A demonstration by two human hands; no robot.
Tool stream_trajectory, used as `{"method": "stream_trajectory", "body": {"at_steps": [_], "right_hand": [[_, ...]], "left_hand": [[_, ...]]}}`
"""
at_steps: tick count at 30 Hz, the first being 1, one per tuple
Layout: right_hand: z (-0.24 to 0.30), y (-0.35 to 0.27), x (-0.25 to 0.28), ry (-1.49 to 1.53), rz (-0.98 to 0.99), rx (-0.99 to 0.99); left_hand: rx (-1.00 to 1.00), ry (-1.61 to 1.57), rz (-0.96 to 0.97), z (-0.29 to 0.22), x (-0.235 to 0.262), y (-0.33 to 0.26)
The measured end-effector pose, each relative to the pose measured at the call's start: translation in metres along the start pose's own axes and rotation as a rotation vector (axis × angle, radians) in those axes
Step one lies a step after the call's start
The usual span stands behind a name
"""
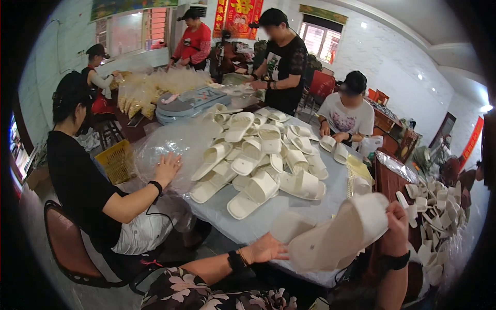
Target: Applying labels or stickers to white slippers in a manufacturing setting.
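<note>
Slipper, one: cream slipper [321, 245], sole and broad strap, raised above the near right part of the grey table [258, 225]. Long axis slanting from lower left to upper right; strap end up and right, heel end toward the left hand [266, 249].

Grip, right hand [397, 232]: fingers closed on the slipper's strap end. Left hand: fingertips at the heel end, loosely bent; whether they pinch it cannot be told.

Second slipper [290, 226]: pale, partly hidden just behind the first.

Edges: near table edge passes below the held slipper; a bare grey strip lies between that edge and the slipper pile [269, 137]. Clear plastic sheeting [178, 142] bounds the pile's left, a co-worker's hand [168, 168] upon it.

Writing: gold characters on a red wall banner [238, 18]; small dark mark on the held sole, too small to read.
</note>
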State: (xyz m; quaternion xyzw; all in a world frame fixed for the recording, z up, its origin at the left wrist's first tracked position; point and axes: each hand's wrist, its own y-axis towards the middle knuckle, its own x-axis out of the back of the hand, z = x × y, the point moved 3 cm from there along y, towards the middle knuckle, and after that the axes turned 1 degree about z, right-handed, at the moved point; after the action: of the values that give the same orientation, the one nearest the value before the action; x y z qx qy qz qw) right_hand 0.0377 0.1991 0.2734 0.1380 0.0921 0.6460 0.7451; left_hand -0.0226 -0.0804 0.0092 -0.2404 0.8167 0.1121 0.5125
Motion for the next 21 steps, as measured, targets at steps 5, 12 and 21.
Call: {"method": "stream_trajectory", "body": {"at_steps": [5,12,21], "right_hand": [[-0.047,-0.006,-0.032,-0.184,0.150,-0.147],[-0.116,-0.001,-0.018,-0.216,0.132,-0.240],[-0.239,-0.024,-0.012,-0.249,0.016,-0.581]], "left_hand": [[0.092,-0.525,0.457,0.010,-0.023,0.000],[0.100,-0.433,0.427,-0.008,-0.012,-0.002],[0.025,-0.264,0.077,0.001,0.015,0.001]]}}
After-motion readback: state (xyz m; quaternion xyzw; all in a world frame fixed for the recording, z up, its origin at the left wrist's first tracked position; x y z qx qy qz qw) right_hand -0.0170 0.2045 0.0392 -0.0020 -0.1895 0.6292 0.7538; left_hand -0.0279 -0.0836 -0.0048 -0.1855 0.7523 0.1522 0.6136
